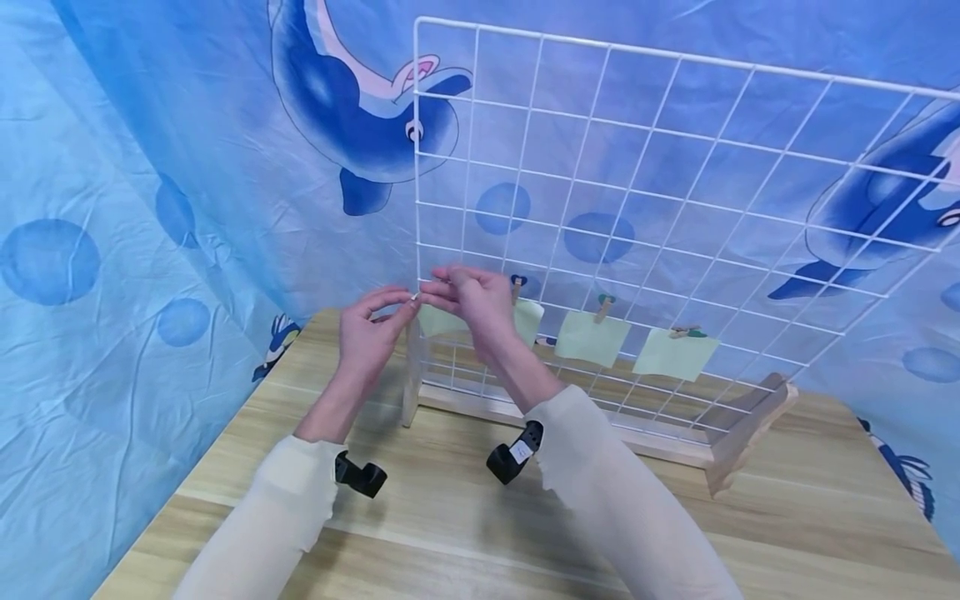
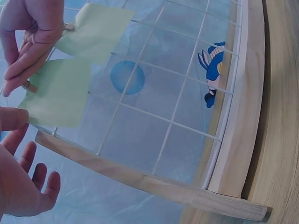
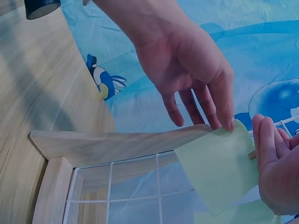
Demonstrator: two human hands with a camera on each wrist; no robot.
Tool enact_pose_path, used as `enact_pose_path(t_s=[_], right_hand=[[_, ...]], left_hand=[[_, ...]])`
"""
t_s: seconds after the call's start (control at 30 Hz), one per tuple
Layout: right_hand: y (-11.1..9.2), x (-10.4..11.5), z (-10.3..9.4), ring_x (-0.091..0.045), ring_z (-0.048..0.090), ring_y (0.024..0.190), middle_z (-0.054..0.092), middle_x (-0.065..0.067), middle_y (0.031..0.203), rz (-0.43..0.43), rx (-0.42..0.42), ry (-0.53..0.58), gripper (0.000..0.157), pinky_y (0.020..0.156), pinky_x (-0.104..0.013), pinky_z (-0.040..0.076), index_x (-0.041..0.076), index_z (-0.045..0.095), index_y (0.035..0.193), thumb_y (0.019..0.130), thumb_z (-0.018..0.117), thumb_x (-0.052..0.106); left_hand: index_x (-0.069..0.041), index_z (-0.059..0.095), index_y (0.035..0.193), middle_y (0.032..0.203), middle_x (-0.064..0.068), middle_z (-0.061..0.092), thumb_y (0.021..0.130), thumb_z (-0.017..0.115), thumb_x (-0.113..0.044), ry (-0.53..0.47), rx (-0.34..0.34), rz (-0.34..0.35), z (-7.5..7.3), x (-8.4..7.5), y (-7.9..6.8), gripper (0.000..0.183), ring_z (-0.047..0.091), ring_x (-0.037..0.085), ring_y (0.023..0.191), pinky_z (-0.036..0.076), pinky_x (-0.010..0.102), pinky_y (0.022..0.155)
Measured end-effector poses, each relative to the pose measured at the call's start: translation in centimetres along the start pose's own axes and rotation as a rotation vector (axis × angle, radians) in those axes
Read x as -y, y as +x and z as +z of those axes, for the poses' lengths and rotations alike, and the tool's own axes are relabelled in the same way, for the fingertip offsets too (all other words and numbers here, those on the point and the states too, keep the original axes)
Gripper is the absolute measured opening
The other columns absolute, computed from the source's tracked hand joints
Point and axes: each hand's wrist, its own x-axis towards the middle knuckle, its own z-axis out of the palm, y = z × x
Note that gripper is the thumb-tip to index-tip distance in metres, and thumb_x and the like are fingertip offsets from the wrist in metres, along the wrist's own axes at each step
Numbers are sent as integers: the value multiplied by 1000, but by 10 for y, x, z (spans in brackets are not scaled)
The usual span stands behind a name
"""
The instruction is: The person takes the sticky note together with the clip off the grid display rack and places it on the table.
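- At the left end of the white wire grid (image 1: 609, 46), our left hand (image 1: 369, 335) pinches the edge of the leftmost note (image 2: 63, 95), pale green, between thumb and forefinger; its other fingers are loosely bent.
- Just to the right, our right hand (image 1: 482, 308) grips a wooden clothespin (image 2: 30, 87) at that note's side, though the fingers hide most of the clothespin.
- This note sits low on the grid, near the wooden left foot (image 1: 412, 383).
- Farther right we see three more pale green notes in a row: the second note (image 1: 529, 321), partly behind our right hand, the third note (image 1: 588, 340) and the fourth note (image 1: 678, 358). Each has its own clothespin at its upper edge; the fourth one's lies nearly sideways.
- Below them, a wooden rail (image 1: 675, 450) carries the grid and meets the right foot (image 1: 750, 435).
- Nearer to us, pale sleeves (image 1: 637, 508) cover our forearms, and a black wrist camera (image 1: 362, 478) shows at each cuff.
- Under everything spreads the table (image 1: 435, 517), light wood with streaky grain, soft shadows lying near our arms.
- Around the table, on the far side and to left and right, hangs a creased blue backdrop (image 1: 112, 392), printed with round bubbles and large dolphins (image 1: 322, 83), one at the far left of the grid, another behind its right end.
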Motion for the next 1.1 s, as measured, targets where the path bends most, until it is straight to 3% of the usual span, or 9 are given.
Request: enact_pose_path(t_s=[0.3,0.5,0.67,1.1], right_hand=[[-5,6,-1,-23,72,84,66,-28,110,-8,33,17,29,82,-30,57,-11,61,115,101,44,7],[-11,12,-2,-28,71,91,62,-30,117,14,59,79,30,83,-31,57,-13,58,117,100,43,6],[-16,16,-2,-34,69,93,64,-30,111,35,77,112,32,84,-33,57,-13,57,119,101,43,9],[-36,14,-14,-29,72,84,67,-28,102,75,115,142,38,84,-34,56,-10,59,119,102,38,17]], left_hand=[[9,68,104,125,15,59,87,71,-10,52,53,-76,-8,-9,-6,26,50,15,120,48,30,93],[9,68,103,124,11,60,87,72,-13,74,68,-76,-14,-13,-13,28,49,16,121,48,34,97],[8,68,103,127,9,58,88,71,-15,100,112,-101,-22,-17,-22,27,47,17,125,46,39,100],[7,68,105,130,12,56,89,70,-21,174,216,-187,-41,-19,-47,32,44,23,127,44,43,102]])
